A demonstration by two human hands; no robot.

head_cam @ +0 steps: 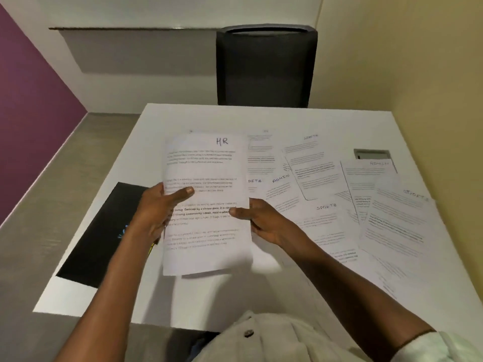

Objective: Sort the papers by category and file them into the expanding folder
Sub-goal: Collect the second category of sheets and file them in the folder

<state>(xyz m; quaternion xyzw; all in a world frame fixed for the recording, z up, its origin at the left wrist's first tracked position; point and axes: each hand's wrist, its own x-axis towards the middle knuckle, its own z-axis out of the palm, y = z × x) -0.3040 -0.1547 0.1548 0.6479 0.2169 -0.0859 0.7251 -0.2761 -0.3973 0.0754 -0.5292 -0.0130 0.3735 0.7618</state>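
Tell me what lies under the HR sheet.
Under the HR sheet, held by both hands, more white paper shows at its edges, above the table. What that paper says is covered.

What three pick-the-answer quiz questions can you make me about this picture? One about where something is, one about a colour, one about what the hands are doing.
1. Where is the black folder?
A. left of the HR paper
B. on the chair
C. on the floor

2. What colour is the chair?
A. red
B. black
C. white

3. What are the hands doing?
A. resting flat on the table
B. both holding the HR paper
C. writing

Answers:
A, it lies on the table, left of the HR paper.
B, its backrest is black.
B, the left hand and right hand grip the paper's sides.
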